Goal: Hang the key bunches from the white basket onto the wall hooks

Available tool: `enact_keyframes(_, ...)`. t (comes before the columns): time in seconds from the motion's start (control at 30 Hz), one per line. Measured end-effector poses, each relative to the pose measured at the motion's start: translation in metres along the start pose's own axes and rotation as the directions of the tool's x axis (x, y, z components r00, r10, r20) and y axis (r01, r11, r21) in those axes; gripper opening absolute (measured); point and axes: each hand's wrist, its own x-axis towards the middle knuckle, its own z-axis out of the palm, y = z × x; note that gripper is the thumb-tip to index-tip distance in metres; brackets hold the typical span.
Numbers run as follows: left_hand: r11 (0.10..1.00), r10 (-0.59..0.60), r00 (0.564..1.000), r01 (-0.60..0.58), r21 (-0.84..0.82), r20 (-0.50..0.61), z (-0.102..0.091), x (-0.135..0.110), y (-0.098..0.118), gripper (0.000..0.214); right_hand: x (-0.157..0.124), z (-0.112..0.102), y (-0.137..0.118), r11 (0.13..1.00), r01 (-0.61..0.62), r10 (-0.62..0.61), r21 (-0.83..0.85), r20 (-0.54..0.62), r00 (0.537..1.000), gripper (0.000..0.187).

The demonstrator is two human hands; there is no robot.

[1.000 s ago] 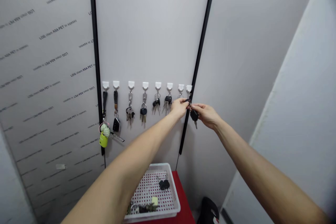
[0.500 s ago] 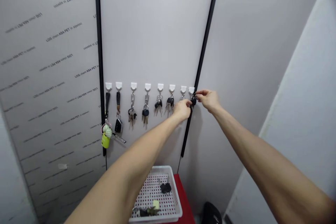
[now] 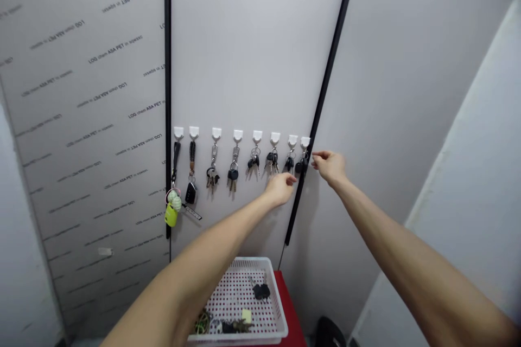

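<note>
A bunch of keys with black heads [image 3: 302,166] hangs from the white hook [image 3: 305,142] at the right end of a row. My right hand [image 3: 331,168] is just right of it, fingers slightly curled and apart, holding nothing visible. Below and left of that bunch is my left hand [image 3: 280,190], its fingers loosely bent with nothing seen in them. Behind and above the left hand hang another black-headed key bunch [image 3: 289,164] and a further set of keys [image 3: 272,160], the latter partly close to my knuckles.
Several more hooks continue leftward, bearing keys [image 3: 233,174], a black car key fob [image 3: 191,193] and a lime-green tag [image 3: 171,216]. Below, a white perforated basket [image 3: 280,309] holding black keys [image 3: 261,290] rests on a red surface [image 3: 291,309]. A black door handle strip [image 3: 330,68] runs beside the last hook.
Both hands have come away from the rightmost key bunch, which now hangs freely on its hook. The left hand dropped lower; the right drew slightly right. The view shifted a little.
</note>
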Motion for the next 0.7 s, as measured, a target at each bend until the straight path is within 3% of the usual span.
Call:
enact_keyframes(0.1,0.993,-0.037,0.999,0.038,-0.109,0.013,0.003,-0.020,-0.028,0.026,-0.026,0.001,0.015,0.995,-0.059,0.054,0.078,0.065,0.996,0.017)
enact_keyframes(0.2,0.958,-0.157,0.987,0.161,-0.239,0.034,0.012,-0.053,-0.070,0.023,-0.072,0.015,0.037,0.982,-0.141,0.108,0.128,0.231,0.967,0.014)
enact_keyframes(0.33,0.839,-0.407,0.910,0.405,-0.364,0.075,0.025,-0.108,-0.129,0.019,-0.147,0.050,0.076,0.948,-0.275,0.173,0.159,0.467,0.867,0.018)
enact_keyframes(0.43,0.753,-0.536,0.842,0.512,-0.414,0.067,0.027,-0.145,-0.162,0.017,-0.197,0.075,0.098,0.931,-0.334,0.198,0.145,0.569,0.798,0.020)
enact_keyframes(0.5,0.712,-0.587,0.807,0.552,-0.434,0.063,0.026,-0.163,-0.176,0.018,-0.220,0.086,0.105,0.953,-0.293,0.189,0.077,0.603,0.775,0.020)
enact_keyframes(0.57,0.684,-0.619,0.783,0.577,-0.446,0.064,0.024,-0.175,-0.185,0.019,-0.234,0.090,0.108,0.983,-0.183,0.139,0.014,0.599,0.789,0.021)
enact_keyframes(0.7,0.688,-0.623,0.780,0.584,-0.431,0.062,0.022,-0.188,-0.191,0.018,-0.249,0.087,0.104,0.996,0.070,-0.020,-0.062,0.592,0.805,0.024)
